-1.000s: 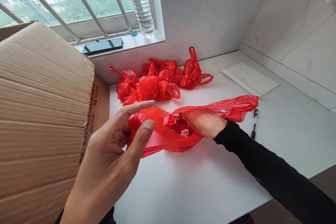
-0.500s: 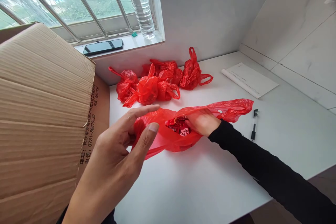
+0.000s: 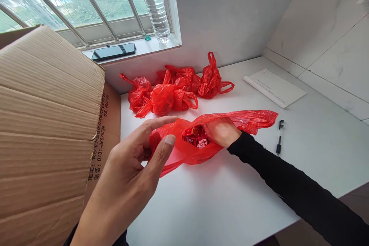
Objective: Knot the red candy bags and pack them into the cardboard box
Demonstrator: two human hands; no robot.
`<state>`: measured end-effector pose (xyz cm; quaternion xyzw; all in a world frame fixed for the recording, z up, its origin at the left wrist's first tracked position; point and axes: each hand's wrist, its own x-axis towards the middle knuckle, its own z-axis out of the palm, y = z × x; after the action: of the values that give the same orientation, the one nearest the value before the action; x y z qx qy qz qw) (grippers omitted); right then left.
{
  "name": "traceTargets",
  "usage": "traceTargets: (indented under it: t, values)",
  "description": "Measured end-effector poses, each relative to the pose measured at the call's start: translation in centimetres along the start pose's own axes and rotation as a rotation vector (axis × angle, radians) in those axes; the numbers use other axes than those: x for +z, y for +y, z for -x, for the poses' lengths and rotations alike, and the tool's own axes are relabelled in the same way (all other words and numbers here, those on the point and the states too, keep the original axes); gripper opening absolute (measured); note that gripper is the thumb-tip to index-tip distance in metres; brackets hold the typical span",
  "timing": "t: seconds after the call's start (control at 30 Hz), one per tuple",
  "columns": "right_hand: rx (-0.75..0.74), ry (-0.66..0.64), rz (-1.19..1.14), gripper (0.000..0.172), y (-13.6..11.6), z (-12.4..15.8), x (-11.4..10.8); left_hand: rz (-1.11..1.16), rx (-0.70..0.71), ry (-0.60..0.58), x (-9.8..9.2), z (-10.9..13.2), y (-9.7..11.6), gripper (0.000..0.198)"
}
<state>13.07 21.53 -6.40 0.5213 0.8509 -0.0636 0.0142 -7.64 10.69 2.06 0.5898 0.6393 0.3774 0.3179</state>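
A red plastic bag lies open on the table in front of me, its mouth facing up towards me. Inside it are several small wrapped sweets in red, dark red and pink. My left hand is at the bag's left side; thumb and forefinger are spread apart, while the other fingers curl in against the red plastic and seem to hold it. My right hand reaches into the bag from the right, beside the sweets. Its fingers are mostly hidden by the bag, so their grip does not show.
Several tied red bags sit along the wall. A large cardboard box stands close on the left. On the windowsill are a phone and a water bottle. A notepad and a pen lie on the right.
My left hand has shifted very slightly to the right. My right hand has moved a little inside the bag, and the sweets beside it have turned slightly.
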Motion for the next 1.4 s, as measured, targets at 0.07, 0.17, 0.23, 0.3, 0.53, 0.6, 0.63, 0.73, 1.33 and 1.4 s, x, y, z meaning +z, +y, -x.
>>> traceTargets:
  t: [0.07, 0.17, 0.23, 0.3, 0.53, 0.6, 0.63, 0.73, 1.33, 1.4]
  values:
    - [0.001, 0.01, 0.008, 0.033, -0.1, 0.0, -0.1, -0.001, 0.001, 0.006, -0.1, 0.0, 0.0, 0.038]
    - [0.006, 0.021, 0.017, 0.032, -0.1, 0.1, -0.3, -0.004, 0.022, -0.011, -0.2, 0.0, -0.1, 0.039]
    - [0.002, 0.02, 0.018, 0.031, 0.0, 0.1, -0.3, -0.015, 0.018, -0.007, -0.2, 0.0, -0.1, 0.039]
    - [0.001, 0.016, 0.02, 0.031, 0.2, 0.0, -0.3, -0.018, 0.014, -0.001, -0.3, 0.1, -0.2, 0.04]
    - [0.02, -0.025, 0.041, 0.034, 0.6, 0.1, -0.3, 0.009, 0.021, 0.172, -0.2, -0.1, -0.2, 0.048]
    - [0.018, -0.044, 0.04, 0.031, 0.6, 0.3, -0.6, 0.019, 0.033, 0.18, -0.1, -0.2, -0.1, 0.051]
    - [0.017, -0.049, 0.037, 0.028, 0.5, 0.3, -0.8, 0.026, 0.035, 0.177, -0.1, -0.2, -0.1, 0.052]
    - [0.023, -0.034, 0.026, 0.027, 0.3, 0.4, -1.4, 0.062, 0.037, 0.168, -0.1, -0.1, -0.1, 0.051]
    - [-0.044, -0.021, -0.016, 0.015, 0.5, -0.2, -0.3, 0.175, -0.011, 0.147, 0.3, -0.1, 0.0, 0.048]
    - [-0.043, -0.022, -0.023, 0.015, 0.5, -0.3, 0.0, 0.167, -0.018, 0.125, 0.3, -0.1, 0.1, 0.047]
